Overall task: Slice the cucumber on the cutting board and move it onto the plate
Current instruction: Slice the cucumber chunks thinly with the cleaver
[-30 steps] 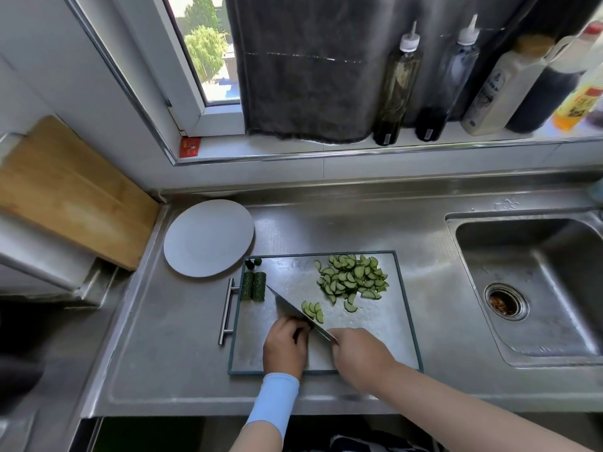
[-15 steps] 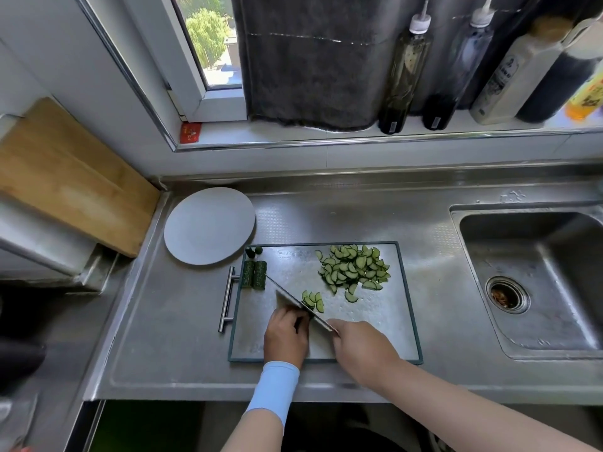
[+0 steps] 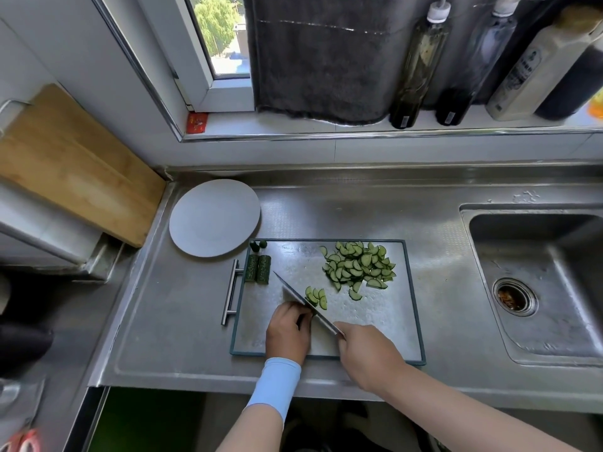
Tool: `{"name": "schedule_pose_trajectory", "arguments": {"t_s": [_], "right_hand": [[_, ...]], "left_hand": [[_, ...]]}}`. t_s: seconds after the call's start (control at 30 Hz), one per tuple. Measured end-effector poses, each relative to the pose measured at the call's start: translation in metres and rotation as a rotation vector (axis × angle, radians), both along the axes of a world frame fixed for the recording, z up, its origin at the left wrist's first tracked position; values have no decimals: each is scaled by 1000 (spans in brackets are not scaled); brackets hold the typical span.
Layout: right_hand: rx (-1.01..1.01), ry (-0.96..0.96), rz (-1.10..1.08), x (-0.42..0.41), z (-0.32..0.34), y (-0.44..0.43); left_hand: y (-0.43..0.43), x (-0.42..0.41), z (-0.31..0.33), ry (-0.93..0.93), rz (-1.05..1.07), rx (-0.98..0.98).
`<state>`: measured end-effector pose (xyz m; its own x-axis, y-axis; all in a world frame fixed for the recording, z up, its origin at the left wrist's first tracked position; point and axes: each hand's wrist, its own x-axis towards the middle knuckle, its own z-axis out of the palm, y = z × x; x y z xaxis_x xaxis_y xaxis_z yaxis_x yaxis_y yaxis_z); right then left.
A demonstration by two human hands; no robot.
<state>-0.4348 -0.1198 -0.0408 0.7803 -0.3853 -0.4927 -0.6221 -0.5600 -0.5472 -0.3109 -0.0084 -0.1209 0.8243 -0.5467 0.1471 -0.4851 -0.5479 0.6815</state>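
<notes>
At the front edge of the cutting board [image 3: 385, 327] the right hand [image 3: 368, 353] grips the knife [image 3: 300, 300], blade slanting toward the board's far-left corner, where 2 uncut cucumber pieces [image 3: 259, 269] lie pointing away, nearer the left hand [image 3: 287, 331], whose curled fingers [image 3: 293, 309] hide whatever they pin beside the blade.

No legible text — bottle labels [image 3: 526, 71] blurred

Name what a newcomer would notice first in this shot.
The knife stands out first, gripped by the right hand over the near part of the cutting board, with the left hand curled right beside the blade. Next comes the heap of green cucumber slices at the board's far right. The plate sits just beyond the board's far left corner, with no slices on it.
</notes>
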Motion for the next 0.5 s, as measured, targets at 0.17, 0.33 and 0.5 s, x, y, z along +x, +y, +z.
{"name": "schedule_pose_trajectory", "arguments": {"t_s": [0.17,0.33,0.5], "right_hand": [[28,10,-22,17,-6,2],[26,-22,-10,20,-7,-1],[14,-56,12,8,-1,-1]], "left_hand": [[2,-2,-2,-34,-29,-18],[2,0,-2,-57,-51,-22],[2,-1,-5,-37,-8,-22]]}}
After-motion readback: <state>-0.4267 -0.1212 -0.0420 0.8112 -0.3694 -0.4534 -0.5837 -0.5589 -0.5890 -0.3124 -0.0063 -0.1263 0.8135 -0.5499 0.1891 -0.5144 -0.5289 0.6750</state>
